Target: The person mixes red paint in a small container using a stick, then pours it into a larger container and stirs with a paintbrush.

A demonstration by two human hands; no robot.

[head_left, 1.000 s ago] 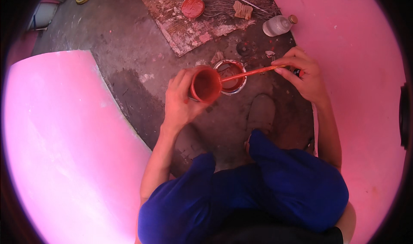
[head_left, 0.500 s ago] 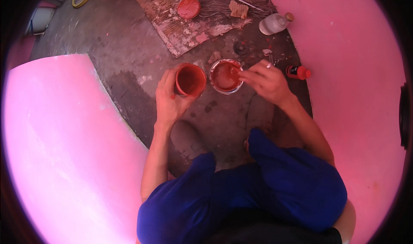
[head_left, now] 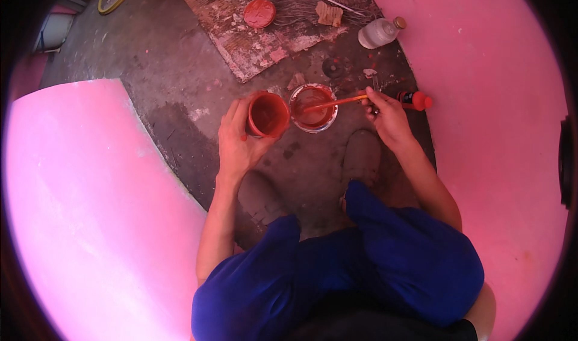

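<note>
Cup [head_left: 279,121], red inside, sits in our left hand [head_left: 233,139]: fingers wrapped round its outer left side, thumb toward the near side. Whether its base touches the floor [head_left: 174,52], we can't tell. Our right hand [head_left: 388,119] has fingers pinching a stick [head_left: 340,102] by its outer end; the other end is inside the can [head_left: 334,118], in red liquid. Can is just right of the cup, past the toe of our right shoe [head_left: 361,154].

Elsewhere: board [head_left: 241,68], near corner pointing at us; red round lid [head_left: 260,13] on it, toward the left edge. Clear bottle [head_left: 377,34] and red bottle [head_left: 416,101] by the floor's right edge, the red one just behind our right fingers.

Risks, we judge: a sideways shove on the stick could tip the can; lifting it wet could drip on floor or shoe; a loose thumb could let a slick cup slip; a backward knuckle could knock the red bottle.
</note>
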